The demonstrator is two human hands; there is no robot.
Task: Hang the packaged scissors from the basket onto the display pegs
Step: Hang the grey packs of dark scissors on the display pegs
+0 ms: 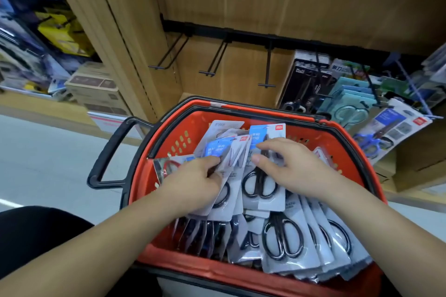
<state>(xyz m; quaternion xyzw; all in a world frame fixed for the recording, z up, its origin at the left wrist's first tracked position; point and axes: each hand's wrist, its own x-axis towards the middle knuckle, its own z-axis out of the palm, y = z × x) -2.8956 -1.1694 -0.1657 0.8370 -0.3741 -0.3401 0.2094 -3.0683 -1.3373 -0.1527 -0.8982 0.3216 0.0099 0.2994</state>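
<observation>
Head view: my left hand (193, 181) pinches a fanned bundle of packaged scissors (231, 154) near the left rim of the red basket (241, 275), thumb on top. My right hand (296, 171) rests beside it, fingers spread over another pack (261, 198). Three black pegs (213, 60) jut above the far rim.

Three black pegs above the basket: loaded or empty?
Empty: all three pegs stick out bare; hung packs sit only on pegs further right.

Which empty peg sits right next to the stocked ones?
The third peg from the left on the black rail, beside the black scissors packs; the other two bare pegs hang farther left.
</observation>
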